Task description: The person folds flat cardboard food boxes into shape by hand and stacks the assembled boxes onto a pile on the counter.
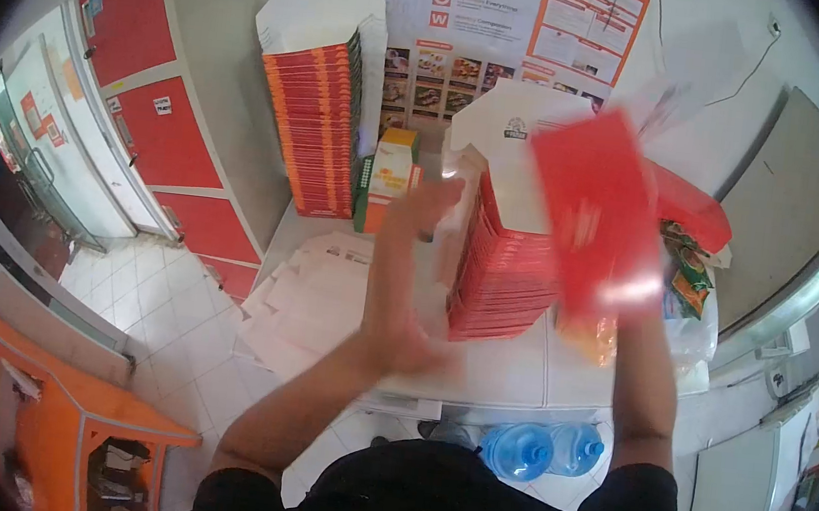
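Observation:
My right hand (639, 305), mostly hidden behind it, holds up a red carton (600, 201), blurred by motion. My left hand (407, 275) is raised with fingers spread and nothing in it, between two stacks. Just right of it stands a tall stack of red folded cartons (507, 281) with a white flap on top. Behind and to the left rises a taller stack of orange-red cartons (311, 130). Flat white cartons (310, 295) lie spread on the white table (507, 376), left of my left hand.
A small yellow and green box (393, 176) stands between the stacks. Red and green packets (691, 280) and plastic bags lie at the table's right. Blue water bottles (517, 450) stand on the floor below the front edge. Red lockers (159, 124) and an orange cabinet (65, 399) are left.

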Motion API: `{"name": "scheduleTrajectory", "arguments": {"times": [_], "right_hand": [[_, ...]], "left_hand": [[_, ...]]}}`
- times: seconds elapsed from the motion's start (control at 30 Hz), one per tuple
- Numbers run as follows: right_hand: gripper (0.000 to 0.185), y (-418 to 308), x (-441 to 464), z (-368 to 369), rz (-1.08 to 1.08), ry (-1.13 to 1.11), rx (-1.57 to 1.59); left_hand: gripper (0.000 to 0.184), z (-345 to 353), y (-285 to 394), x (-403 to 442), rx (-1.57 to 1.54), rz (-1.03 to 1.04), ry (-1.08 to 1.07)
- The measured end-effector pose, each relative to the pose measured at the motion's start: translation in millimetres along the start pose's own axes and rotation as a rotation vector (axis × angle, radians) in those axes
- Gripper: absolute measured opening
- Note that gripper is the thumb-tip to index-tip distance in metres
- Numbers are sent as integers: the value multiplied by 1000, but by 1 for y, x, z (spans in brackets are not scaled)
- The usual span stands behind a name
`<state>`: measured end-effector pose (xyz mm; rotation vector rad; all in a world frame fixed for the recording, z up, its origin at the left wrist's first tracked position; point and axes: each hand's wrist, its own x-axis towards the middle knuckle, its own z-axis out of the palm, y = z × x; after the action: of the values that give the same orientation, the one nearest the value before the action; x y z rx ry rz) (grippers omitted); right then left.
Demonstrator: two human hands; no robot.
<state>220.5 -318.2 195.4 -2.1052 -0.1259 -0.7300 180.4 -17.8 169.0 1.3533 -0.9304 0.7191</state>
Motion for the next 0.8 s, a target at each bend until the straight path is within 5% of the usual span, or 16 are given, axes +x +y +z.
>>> {"name": "scheduleTrajectory", "arguments": {"times": [0.07, 0.1, 0.17, 0.3, 0.5, 0.7, 0.8], "right_hand": [[48, 40, 52, -22, -14, -21, -182], [47, 53, 71, -28, -8, -91, -276], [46, 9, 71, -35, 35, -254, -585], [57, 46, 88, -32, 20, -245, -689], [60, 15, 73, -32, 74, -480, -598], [61, 65, 96, -37, -34, -506, -894], [60, 59, 92, -27, -20, -457, -931]], "left_hand": [[79, 14, -52, 15, 51, -260, -42], [64, 25, -76, 23, 98, -362, -47], [46, 38, -116, 33, 220, -318, -169], [29, 37, -156, 43, 442, -48, -302], [27, 28, -142, 50, 385, -281, -388], [31, 32, -151, 51, 483, -487, -455], [35, 34, -138, 45, 237, -554, -461]]}}
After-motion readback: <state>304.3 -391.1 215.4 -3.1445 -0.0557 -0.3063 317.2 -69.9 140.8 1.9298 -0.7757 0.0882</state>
